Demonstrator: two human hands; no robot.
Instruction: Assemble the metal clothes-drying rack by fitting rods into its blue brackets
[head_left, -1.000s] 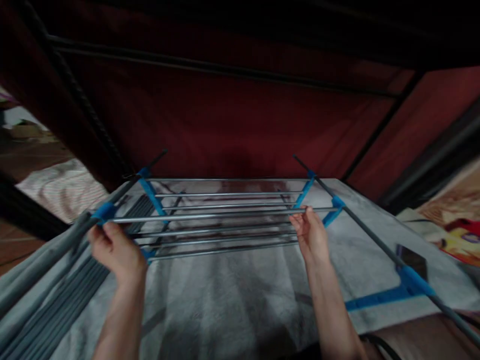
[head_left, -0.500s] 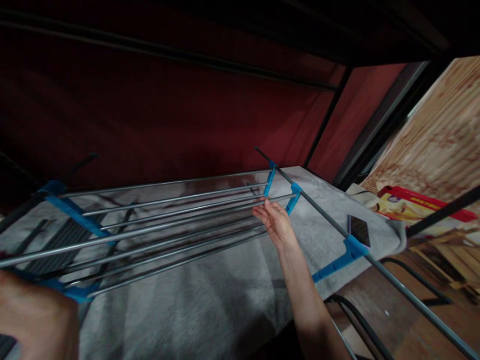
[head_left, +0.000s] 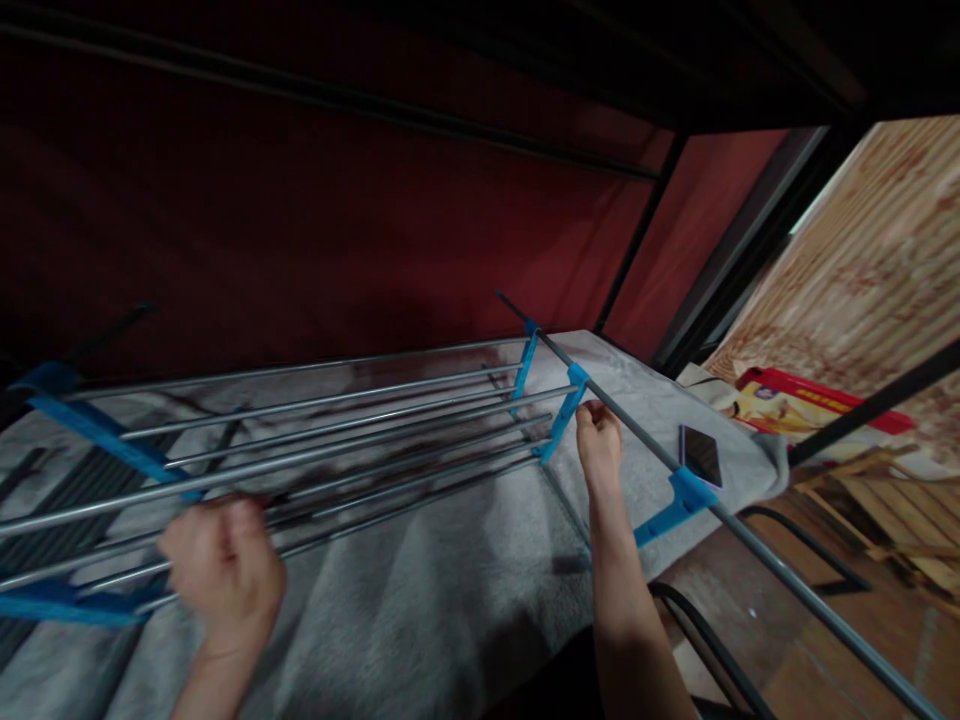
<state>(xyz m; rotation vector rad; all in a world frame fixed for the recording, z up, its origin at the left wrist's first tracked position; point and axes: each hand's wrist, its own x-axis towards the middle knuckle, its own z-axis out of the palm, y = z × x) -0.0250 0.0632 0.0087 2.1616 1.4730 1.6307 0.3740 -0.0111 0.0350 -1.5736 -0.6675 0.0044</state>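
Note:
A shoe rack of grey metal tubes and blue plastic brackets spans the head view. My left hand (head_left: pixel 225 560), somewhat blurred, is closed in front of the lower tubes (head_left: pixel 352 505); whether it grips one is hidden. At the right end, my right hand (head_left: pixel 600 440) is curled closed beside the outer side of a blue bracket (head_left: pixel 562 415). What its fingers hold, if anything, cannot be made out. A long side pole (head_left: pixel 637 430) passes just above that hand. Farther along this pole sits another blue bracket (head_left: pixel 679 505), with no tubes in it. The left-end bracket (head_left: pixel 105 430) carries the upper tubes.
Grey cloth (head_left: pixel 420 610) lies under the rack. A phone (head_left: pixel 701 455) rests on it at the right. Dark loose tubes (head_left: pixel 67 510) lie at the left. Beyond are a red-and-yellow box (head_left: pixel 817 405), a black frame bar (head_left: pixel 877 400) and a wooden crate (head_left: pixel 892 510).
My left hand has moved right and inward from the lower left corner. My right hand has left the tubes, shifted right to the bracket and curled closed. The view has shifted slightly.

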